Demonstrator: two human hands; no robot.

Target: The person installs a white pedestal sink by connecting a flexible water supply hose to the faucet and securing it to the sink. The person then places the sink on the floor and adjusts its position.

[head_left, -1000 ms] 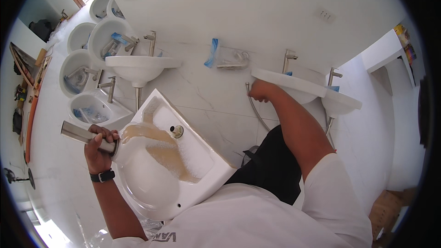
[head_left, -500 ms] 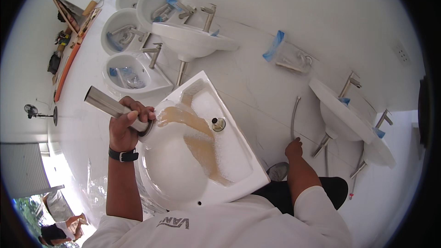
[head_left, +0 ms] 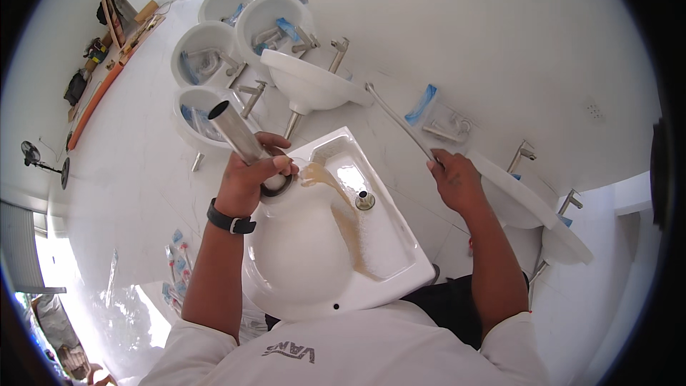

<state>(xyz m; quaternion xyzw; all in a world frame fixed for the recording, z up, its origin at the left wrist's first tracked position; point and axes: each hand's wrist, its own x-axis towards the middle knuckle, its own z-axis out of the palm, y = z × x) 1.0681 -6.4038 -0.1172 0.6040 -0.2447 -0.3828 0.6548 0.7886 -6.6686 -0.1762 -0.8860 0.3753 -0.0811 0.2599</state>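
Observation:
In front of me lies a white ceramic basin (head_left: 293, 257) with a tan, frothy-looking patch (head_left: 346, 236) along its middle and a short round metal fitting (head_left: 364, 200) standing in it. My left hand (head_left: 259, 177) is closed around a steel tube (head_left: 230, 129), open at the top and flanged at the bottom, at the basin's left upper part. My right hand (head_left: 451, 179), fingers curled, grips a flexible metal hose (head_left: 396, 116) that rises up-left past the basin's far corner. A dark watch strap (head_left: 232, 221) circles my left wrist.
Several basins with taps and bagged fittings (head_left: 204, 61) sit at upper left. More basins (head_left: 511, 204) line the right, by the wall. A bag of fittings (head_left: 439, 121) lies beyond the hose. An orange pipe (head_left: 96, 107), tools and a black fan (head_left: 46, 164) are on the left.
My right hand has come up from low on the right, lifting the hose. My left hand has shifted right with the tube, which now stands more upright.

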